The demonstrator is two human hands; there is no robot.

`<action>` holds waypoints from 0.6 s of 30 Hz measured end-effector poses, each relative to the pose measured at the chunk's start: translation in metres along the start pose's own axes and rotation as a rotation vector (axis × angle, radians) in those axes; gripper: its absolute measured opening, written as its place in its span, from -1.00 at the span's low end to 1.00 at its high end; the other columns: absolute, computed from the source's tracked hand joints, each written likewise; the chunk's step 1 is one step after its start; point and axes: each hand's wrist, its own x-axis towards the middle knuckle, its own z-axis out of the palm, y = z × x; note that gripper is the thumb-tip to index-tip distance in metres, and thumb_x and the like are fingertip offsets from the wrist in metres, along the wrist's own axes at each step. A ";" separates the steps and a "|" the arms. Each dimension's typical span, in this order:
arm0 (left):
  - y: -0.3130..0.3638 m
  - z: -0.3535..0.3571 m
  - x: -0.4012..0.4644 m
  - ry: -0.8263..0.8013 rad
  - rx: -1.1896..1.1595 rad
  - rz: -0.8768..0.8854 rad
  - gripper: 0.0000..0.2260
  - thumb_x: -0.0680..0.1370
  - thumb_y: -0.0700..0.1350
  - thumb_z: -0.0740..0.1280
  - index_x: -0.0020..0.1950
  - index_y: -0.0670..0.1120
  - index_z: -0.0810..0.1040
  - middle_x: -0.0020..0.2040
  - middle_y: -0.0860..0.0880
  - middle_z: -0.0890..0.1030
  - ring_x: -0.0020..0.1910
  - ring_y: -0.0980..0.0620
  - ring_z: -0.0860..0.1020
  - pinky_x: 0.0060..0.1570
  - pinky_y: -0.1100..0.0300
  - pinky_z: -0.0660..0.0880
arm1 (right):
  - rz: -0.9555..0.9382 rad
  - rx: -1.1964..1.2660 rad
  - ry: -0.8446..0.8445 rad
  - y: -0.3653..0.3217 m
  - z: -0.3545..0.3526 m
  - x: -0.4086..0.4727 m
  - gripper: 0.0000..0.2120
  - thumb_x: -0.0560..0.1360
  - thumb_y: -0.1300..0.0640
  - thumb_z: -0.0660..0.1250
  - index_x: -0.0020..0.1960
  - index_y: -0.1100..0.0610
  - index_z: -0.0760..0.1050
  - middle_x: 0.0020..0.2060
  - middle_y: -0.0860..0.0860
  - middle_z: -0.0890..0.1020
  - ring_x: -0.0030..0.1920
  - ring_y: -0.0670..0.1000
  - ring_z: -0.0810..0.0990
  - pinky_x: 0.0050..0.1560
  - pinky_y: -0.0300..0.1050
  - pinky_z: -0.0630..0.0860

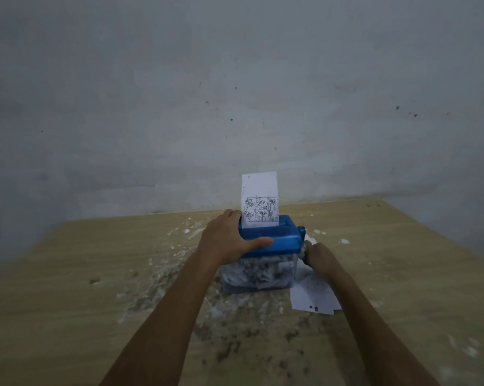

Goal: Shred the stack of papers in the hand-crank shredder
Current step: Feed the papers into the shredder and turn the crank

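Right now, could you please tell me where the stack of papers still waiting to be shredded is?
In the head view, the stack of papers lies flat on the table, right of the shredder, under the right hand.

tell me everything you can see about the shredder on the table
The shredder is a small hand-crank type with a blue plastic top and a clear bin packed with white shreds. It stands upright on the wooden table, amid scattered scraps. A printed sheet stands in its slot. The left hand grips the top; the right hand holds the crank on its right side.
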 end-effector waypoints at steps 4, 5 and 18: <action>0.000 -0.001 0.000 -0.004 0.027 0.001 -0.16 0.26 0.61 0.21 0.26 0.00 0.45 0.10 0.05 0.50 0.00 0.05 0.50 -0.04 0.14 0.51 | -0.079 -0.088 0.050 0.005 0.004 -0.023 -0.97 0.62 0.21 0.12 0.00 0.15 0.30 -0.19 0.05 0.48 -0.17 0.03 0.41 -0.19 -0.16 0.28; 0.001 -0.002 0.000 -0.010 0.026 0.000 -0.16 0.26 0.60 0.22 0.27 0.01 0.44 0.10 0.04 0.50 0.00 0.05 0.50 -0.04 0.15 0.50 | -0.084 -0.072 0.080 0.005 0.003 -0.030 -0.94 0.61 0.22 0.13 -0.04 0.14 0.26 -0.23 0.02 0.42 -0.18 0.03 0.40 -0.20 -0.17 0.25; -0.002 -0.004 0.004 -0.064 0.068 0.029 -0.13 0.25 0.60 0.26 0.28 -0.03 0.42 0.10 0.01 0.48 0.05 -0.01 0.49 0.07 0.02 0.52 | 0.091 0.950 0.498 -0.037 -0.035 -0.043 -0.68 0.57 0.01 0.12 -0.29 0.13 0.36 -0.42 0.10 0.32 -0.38 0.02 0.24 -0.32 -0.05 0.19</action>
